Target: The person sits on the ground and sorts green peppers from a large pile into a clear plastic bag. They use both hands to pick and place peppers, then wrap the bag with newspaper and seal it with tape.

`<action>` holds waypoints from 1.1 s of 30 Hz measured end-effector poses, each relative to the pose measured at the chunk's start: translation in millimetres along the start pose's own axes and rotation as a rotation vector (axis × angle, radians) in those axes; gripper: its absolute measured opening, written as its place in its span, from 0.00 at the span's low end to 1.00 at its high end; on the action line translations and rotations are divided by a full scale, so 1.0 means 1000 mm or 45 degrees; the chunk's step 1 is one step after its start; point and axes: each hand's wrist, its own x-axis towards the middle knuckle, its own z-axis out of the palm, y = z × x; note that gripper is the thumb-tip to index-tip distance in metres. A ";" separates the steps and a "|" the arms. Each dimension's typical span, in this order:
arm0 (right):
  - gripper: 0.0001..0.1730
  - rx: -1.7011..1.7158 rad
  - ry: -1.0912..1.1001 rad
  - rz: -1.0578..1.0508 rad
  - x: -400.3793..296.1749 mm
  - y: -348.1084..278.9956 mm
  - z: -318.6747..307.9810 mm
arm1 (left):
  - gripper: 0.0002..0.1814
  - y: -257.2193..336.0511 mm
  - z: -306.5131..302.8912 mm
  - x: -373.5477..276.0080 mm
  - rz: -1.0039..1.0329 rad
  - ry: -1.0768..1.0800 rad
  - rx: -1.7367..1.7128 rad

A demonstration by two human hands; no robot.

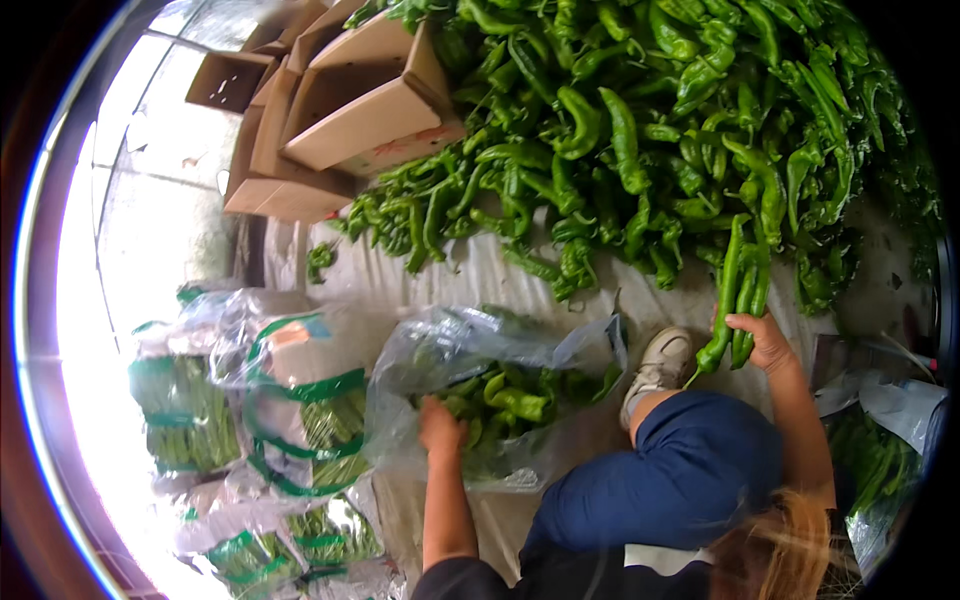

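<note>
In my right hand I grip several long green peppers, held upright above the sheet by my shoe. My left hand reaches into the mouth of a clear plastic bag, which lies on its side with green peppers inside. The fingertips of that hand are hidden among the peppers and plastic, so whether it holds any does not show. Beyond both hands spreads a large heap of loose green peppers.
Cardboard boxes with raised flaps stand at the upper left beside the heap. Packed clear bags with green bands line the left side. A pale sheet covers the floor. Another bag of green produce lies at my right.
</note>
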 end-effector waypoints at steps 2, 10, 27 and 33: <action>0.26 0.043 0.051 -0.048 0.003 -0.007 0.000 | 0.25 0.046 -0.059 0.001 0.033 -0.135 0.068; 0.18 0.063 0.233 -0.032 0.124 -0.037 0.005 | 0.37 0.260 -0.078 0.181 -0.012 -0.682 -1.705; 0.44 -0.229 0.090 0.046 0.182 0.044 -0.001 | 0.64 0.375 -0.002 0.198 0.241 -1.356 -1.611; 0.43 -0.114 0.054 0.051 0.184 0.055 0.004 | 0.63 0.389 -0.009 0.197 0.168 -1.402 -1.715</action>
